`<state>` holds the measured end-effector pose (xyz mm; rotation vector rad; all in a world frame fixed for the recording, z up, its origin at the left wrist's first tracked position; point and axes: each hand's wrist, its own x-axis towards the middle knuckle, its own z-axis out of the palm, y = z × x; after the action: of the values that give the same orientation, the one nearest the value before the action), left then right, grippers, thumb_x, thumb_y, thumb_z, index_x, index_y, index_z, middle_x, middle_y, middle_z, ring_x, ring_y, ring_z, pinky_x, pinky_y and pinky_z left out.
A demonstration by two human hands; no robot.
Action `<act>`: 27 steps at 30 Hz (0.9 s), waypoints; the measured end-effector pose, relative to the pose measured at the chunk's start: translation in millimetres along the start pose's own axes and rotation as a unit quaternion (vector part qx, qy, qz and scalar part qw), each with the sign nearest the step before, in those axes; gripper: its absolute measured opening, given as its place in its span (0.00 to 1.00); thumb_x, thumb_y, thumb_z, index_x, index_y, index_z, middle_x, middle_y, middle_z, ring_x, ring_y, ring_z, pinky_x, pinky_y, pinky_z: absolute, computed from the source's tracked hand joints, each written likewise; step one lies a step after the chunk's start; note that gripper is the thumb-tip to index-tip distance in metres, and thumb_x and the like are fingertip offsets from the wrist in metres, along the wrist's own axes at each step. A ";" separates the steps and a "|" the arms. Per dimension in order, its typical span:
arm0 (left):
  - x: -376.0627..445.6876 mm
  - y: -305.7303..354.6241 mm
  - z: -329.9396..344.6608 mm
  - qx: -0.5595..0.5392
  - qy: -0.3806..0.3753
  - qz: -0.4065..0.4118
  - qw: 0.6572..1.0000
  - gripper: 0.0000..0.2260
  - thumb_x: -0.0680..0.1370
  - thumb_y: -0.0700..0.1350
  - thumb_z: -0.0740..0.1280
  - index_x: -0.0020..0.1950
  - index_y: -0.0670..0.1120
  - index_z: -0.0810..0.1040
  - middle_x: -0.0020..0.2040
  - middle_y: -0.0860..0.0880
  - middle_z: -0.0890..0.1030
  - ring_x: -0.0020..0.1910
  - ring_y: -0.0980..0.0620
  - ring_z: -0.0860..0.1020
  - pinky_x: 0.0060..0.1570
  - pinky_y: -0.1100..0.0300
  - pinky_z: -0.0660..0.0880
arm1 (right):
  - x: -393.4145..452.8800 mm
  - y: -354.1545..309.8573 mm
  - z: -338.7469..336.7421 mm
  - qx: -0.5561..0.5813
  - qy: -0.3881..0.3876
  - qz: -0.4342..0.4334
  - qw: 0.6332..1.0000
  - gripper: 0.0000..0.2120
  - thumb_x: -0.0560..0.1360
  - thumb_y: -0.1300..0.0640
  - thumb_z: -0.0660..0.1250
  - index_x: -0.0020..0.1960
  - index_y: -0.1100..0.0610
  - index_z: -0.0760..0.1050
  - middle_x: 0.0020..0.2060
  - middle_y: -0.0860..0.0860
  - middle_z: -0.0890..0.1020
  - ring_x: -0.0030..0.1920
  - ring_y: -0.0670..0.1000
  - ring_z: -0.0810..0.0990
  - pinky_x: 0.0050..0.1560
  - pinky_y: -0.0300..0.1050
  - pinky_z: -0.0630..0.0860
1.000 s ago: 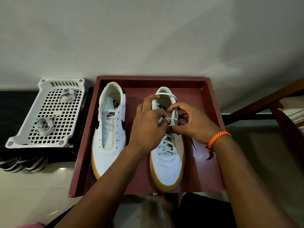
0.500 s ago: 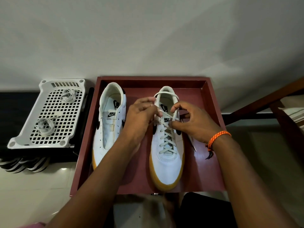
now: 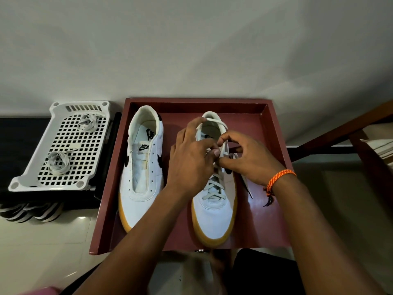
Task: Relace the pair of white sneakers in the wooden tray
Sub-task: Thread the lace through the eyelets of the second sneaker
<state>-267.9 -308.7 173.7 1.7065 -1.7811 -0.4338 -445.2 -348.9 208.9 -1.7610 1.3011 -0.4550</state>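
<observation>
Change since half a second ago: my left hand [image 3: 189,160] has slid right, over the laced shoe's throat, index finger now reaching up to the heel collar.

Wooden tray [image 3: 276,133]: dark red, both sneakers inside, toes toward its near edge.

Unlaced sneaker [image 3: 141,177]: along the tray's left wall, eyelets bare, tongue showing.

Laced sneaker [image 3: 212,209]: right of centre in the tray, lace [image 3: 212,186] crossed through the lower eyelets.

White basket [image 3: 61,145]: beside the tray's left wall, two coiled spare laces [image 3: 57,162] on it.

Left hand: fingers curled, thumb pressing at the upper lacing; I cannot tell what it holds.

Right hand [image 3: 248,160]: fingers curled, pinching the lace near the top eyelets; orange wristband [image 3: 278,177].
</observation>
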 end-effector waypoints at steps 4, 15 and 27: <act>7.8 -1.4 -5.2 -0.174 0.079 -0.058 0.980 0.05 0.81 0.46 0.70 0.46 0.53 0.82 0.74 0.52 0.70 0.69 0.48 0.74 0.62 0.43 0.79 | -0.4 1.2 -3.1 -0.009 0.006 0.007 1.000 0.15 0.72 0.55 0.79 0.54 0.45 0.78 0.59 0.42 0.82 0.44 0.46 0.86 0.44 0.39 0.82; -2.5 5.2 3.3 -0.001 0.003 0.012 1.000 0.04 0.81 0.48 0.69 0.52 0.53 0.83 0.80 0.53 0.66 0.76 0.43 0.66 0.62 0.39 0.74 | 0.5 -1.1 -1.1 -0.003 0.011 -0.006 1.000 0.14 0.73 0.53 0.78 0.54 0.46 0.78 0.58 0.43 0.83 0.44 0.47 0.86 0.45 0.47 0.85; -3.6 5.4 -2.0 0.051 -0.020 0.010 0.998 0.09 0.83 0.51 0.66 0.58 0.55 0.85 0.79 0.51 0.68 0.77 0.43 0.64 0.71 0.40 0.69 | -1.2 -3.9 0.1 -0.001 0.017 0.008 1.000 0.13 0.73 0.53 0.77 0.54 0.45 0.78 0.58 0.42 0.82 0.50 0.46 0.85 0.50 0.43 0.82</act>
<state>-270.9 -304.2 177.9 1.7588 -1.8765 -0.3758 -443.3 -347.6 212.3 -1.7498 1.3390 -0.4760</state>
